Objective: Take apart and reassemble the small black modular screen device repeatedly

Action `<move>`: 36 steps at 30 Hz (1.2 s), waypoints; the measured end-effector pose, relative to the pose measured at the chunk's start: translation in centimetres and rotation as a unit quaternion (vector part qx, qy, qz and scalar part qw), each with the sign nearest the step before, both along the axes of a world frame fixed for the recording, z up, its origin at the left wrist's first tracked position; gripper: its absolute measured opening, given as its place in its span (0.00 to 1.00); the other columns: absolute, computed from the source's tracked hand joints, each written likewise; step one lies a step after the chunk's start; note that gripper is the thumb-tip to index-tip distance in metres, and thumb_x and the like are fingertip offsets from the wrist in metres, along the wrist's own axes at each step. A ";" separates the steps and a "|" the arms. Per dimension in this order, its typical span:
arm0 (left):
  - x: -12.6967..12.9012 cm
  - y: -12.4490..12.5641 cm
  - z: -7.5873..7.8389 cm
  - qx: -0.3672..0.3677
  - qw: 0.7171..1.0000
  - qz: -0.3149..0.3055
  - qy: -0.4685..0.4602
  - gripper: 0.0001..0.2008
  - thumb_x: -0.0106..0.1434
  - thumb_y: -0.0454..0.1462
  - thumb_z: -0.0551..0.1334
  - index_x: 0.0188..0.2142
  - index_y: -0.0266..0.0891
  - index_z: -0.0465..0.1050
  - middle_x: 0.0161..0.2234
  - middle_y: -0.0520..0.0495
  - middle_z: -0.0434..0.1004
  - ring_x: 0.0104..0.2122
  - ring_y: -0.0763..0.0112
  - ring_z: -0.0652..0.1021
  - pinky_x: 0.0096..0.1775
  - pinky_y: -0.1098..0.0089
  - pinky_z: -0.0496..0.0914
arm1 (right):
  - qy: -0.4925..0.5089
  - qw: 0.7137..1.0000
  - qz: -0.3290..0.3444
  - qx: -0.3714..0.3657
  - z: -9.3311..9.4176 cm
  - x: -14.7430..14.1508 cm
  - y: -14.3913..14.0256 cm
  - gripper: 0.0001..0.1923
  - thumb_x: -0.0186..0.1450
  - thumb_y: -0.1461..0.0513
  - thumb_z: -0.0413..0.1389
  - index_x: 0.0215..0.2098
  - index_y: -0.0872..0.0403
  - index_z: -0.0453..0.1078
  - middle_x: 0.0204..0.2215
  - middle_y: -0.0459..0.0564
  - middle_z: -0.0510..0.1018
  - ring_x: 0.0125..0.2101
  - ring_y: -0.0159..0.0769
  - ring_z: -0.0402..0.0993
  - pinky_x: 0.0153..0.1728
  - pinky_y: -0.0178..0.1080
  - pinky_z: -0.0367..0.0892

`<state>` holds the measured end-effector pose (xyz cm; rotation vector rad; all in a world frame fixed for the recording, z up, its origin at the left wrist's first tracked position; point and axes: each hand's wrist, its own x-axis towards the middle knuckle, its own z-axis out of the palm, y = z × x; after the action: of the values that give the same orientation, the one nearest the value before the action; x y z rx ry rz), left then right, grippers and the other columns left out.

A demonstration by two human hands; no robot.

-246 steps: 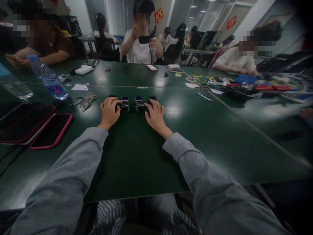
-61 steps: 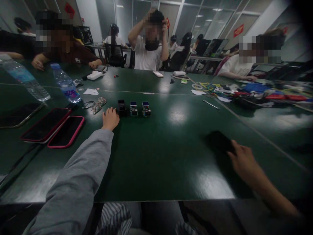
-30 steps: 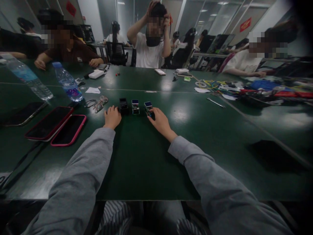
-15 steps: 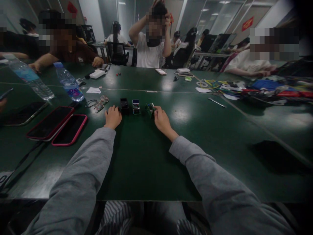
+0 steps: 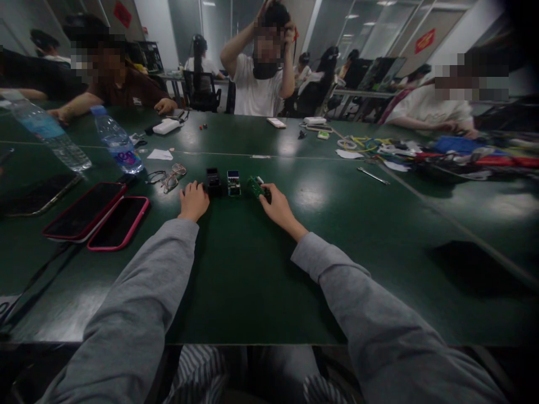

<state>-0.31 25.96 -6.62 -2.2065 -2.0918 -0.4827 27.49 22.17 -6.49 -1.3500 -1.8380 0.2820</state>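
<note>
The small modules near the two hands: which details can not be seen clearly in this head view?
- Green module, head view: too small and tilted; the right hand covers its near side, so the grip is unclear.
- Black module: too dark; contact with the left hand cannot be told.
- Middle module: its blue top too small to read.

Dark green table (image 5: pixel 252 280) before me, bearing three small modules (image 5: pixel 229 183) in a row, spectacles (image 5: pixel 166 178), two pink-cased phones (image 5: pixel 99 216), two water bottles (image 5: pixel 115 140), a wrench (image 5: pixel 373 175), and cables (image 5: pixel 357 143).
</note>
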 end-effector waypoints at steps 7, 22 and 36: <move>-0.1 0.1 -0.1 0.000 1.000 -0.006 -0.011 0.26 0.71 0.38 0.45 0.63 0.32 0.64 0.67 0.33 0.62 0.67 0.48 0.62 0.64 0.41 0.58 | 0.126 0.990 -0.002 -0.065 -0.7 1.1 1.4 0.19 0.69 0.52 0.50 0.54 0.52 0.65 0.49 0.57 0.77 0.50 0.47 0.74 0.52 0.50 0.69; -0.1 0.1 -0.2 0.006 1.000 -0.003 -0.010 0.26 0.70 0.38 0.45 0.63 0.31 0.65 0.67 0.32 0.62 0.66 0.47 0.62 0.64 0.42 0.58 | -0.023 0.998 -0.065 0.016 -0.5 0.7 2.9 0.31 0.68 0.50 0.54 0.62 0.59 0.61 0.57 0.67 0.70 0.57 0.54 0.68 0.58 0.57 0.64; 0.0 0.0 -0.2 0.008 1.000 0.003 -0.005 0.25 0.70 0.37 0.47 0.62 0.32 0.65 0.67 0.32 0.63 0.66 0.48 0.63 0.63 0.42 0.58 | -0.144 0.975 -0.164 -0.049 1.5 21.8 -16.2 0.36 0.65 0.36 0.53 0.63 0.45 0.65 0.47 0.65 0.79 0.39 0.54 0.80 0.39 0.55 0.73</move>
<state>-0.27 25.97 -6.80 -2.1927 -2.0923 -0.5084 49.32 5.99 -5.00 -1.8133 -1.8086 0.0018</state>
